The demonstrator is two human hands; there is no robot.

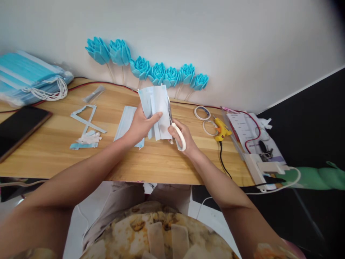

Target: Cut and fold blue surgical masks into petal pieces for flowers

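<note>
My left hand (141,124) grips a pale blue face mask (156,104) and holds it upright above the wooden table (151,162), thumb across its front. My right hand (184,138) is closed round the white handles of a pair of scissors (175,127). The blades run up along the mask's right edge. Another flat piece of mask (125,122) lies on the table just left of my left hand.
Blue fabric flowers (151,68) on sticks lean against the wall. Mask trimmings (86,129) lie to the left, with a stack of masks (29,77) and a phone (18,126) beyond. To the right are tape rolls (202,113), a yellow glue gun (221,128) and a power strip (260,167).
</note>
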